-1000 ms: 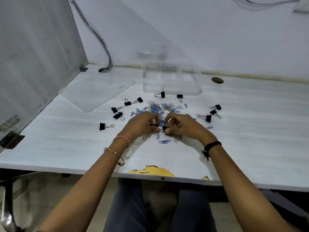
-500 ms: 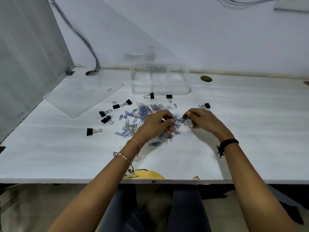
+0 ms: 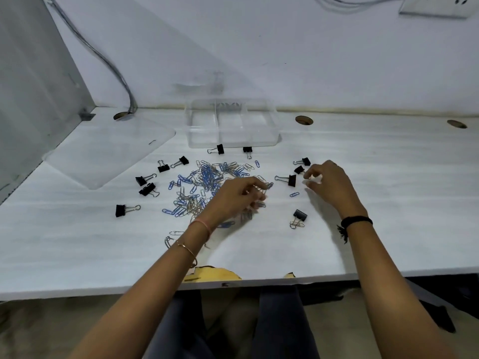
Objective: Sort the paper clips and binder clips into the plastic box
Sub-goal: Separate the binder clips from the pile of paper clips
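Observation:
A heap of blue and silver paper clips (image 3: 204, 181) lies mid-table. Black binder clips are scattered around it, for example at the left (image 3: 120, 210), near the box (image 3: 219, 149) and at the right (image 3: 291, 180). One binder clip (image 3: 300, 215) lies with paper clips hooked on it. The clear plastic box (image 3: 272, 130), divided into compartments, stands behind the heap. My left hand (image 3: 233, 196) curls over the heap's right edge with silver paper clips in its fingertips. My right hand (image 3: 329, 182) hovers with thumb and forefinger apart, touching a small binder clip (image 3: 298, 169).
The box's clear lid (image 3: 108, 151) lies flat at the left. A grey partition (image 3: 31, 99) walls the left side, and cables run down into a desk hole (image 3: 121, 115). Two more holes (image 3: 303, 120) sit along the back wall. My knees are under the front edge.
My hands were together over the heap; the right hand has moved right to the binder clips there. A binder clip with paper clips on it now lies in front of the right hand.

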